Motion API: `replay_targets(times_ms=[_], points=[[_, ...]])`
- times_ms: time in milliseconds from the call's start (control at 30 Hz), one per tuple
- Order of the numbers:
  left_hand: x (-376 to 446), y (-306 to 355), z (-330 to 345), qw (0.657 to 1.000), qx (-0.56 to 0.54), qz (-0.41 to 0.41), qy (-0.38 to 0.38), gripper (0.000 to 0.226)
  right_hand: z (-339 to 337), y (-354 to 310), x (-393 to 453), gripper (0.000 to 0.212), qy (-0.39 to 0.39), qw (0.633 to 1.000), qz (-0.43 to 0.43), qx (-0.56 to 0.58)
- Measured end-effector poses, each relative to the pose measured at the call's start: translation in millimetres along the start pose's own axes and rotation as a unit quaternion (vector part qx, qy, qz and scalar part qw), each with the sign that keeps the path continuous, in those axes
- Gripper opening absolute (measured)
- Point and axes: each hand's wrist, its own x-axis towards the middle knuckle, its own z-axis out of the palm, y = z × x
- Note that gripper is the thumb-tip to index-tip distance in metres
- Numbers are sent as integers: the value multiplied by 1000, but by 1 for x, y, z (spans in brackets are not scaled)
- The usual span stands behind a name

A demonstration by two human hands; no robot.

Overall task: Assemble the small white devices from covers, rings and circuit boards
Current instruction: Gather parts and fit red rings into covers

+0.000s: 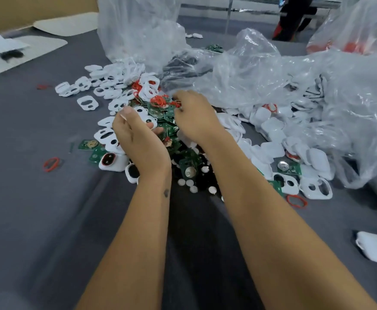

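left hand (136, 135) loosely open | right hand (196, 118) perhaps pinching | circuit boards (167, 113) between hands

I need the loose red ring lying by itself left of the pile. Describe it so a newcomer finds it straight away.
Start at the grey table and find the left hand over the heap of white covers and green boards. Look left and nearer the camera, onto bare cloth past the heap's edge. The red ring lies there alone, touching nothing, unlike the rings tangled in the heap.
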Motion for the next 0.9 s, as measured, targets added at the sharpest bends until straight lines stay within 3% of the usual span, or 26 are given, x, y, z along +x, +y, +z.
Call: replay_targets(times_ms=[133,267,433,633,733,900], points=[[2,-3,2,1000,-1,12,6,22,18,-10,43,54,-72,996,-5,52],[7,-9,2,1000,2,16,11,28,33,-11,65,46,-143,985,-26,-97],[9,-10,3,1000,0,8,8,32,22,-11,61,22,-39,997,-33,-61],[5,0,3,1000,-11,5,0,16,-17,-3,21,18,49,991,-23,120],[0,6,5,999,6,9,-40,14,-34,4,-12,20,46,976,-2,212],[-19,8,9,986,65,30,-150,19,-50,22,-61,22,52,978,14,202]])
